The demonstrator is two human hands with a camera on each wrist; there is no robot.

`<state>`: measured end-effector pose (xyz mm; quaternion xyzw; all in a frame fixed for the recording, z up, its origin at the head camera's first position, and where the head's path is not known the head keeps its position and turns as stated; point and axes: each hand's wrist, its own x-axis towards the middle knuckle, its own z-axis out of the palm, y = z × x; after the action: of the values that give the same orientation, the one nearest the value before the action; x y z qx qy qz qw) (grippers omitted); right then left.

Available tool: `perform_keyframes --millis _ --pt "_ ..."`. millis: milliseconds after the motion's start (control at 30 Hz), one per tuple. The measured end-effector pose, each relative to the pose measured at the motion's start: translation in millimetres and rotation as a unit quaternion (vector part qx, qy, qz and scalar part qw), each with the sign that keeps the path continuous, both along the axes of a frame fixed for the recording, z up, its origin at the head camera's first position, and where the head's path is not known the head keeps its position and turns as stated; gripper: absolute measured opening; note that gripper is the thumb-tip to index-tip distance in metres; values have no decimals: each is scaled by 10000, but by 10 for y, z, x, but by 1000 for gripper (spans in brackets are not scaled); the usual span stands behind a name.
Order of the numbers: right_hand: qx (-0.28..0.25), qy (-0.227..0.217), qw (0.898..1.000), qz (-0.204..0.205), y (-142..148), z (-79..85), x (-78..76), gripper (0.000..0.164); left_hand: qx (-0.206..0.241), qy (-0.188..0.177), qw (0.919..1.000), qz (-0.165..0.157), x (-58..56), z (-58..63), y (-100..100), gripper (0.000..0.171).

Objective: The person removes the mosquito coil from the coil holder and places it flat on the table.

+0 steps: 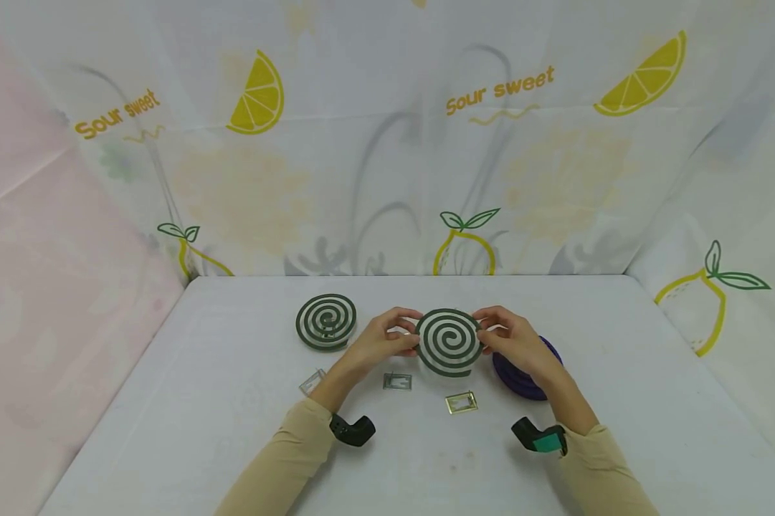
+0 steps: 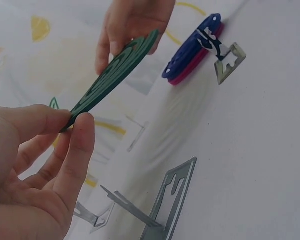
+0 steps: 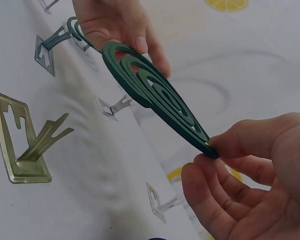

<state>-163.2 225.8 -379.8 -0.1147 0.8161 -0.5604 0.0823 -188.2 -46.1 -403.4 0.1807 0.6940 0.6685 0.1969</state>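
A dark green mosquito coil (image 1: 449, 342) is held level above the table by both hands. My left hand (image 1: 382, 339) pinches its left edge between thumb and fingers, as the left wrist view also shows at the coil (image 2: 110, 82). The opposite edge is pinched by my right hand (image 1: 512, 340). Below the coil stand small metal stands: a gold one (image 1: 461, 403) in front, a silver one (image 1: 397, 381) left of it, and another silver one (image 1: 312, 383) partly behind my left forearm. A second green coil (image 1: 326, 322) rests at the back left, apparently on a stand.
Partly under my right hand lies a round purple-blue object (image 1: 522, 376), with a pink layer beneath it in the left wrist view. The white table (image 1: 168, 430) meets a lemon-printed cloth (image 1: 361, 179) at its back edge. Another stand (image 3: 157, 202) shows in the right wrist view.
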Motion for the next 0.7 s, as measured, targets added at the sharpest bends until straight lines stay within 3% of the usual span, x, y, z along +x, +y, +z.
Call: perform_keyframes --millis 700 --pt "138 -58 9999 38 225 63 18 37 21 -217 9995 238 24 -20 276 43"
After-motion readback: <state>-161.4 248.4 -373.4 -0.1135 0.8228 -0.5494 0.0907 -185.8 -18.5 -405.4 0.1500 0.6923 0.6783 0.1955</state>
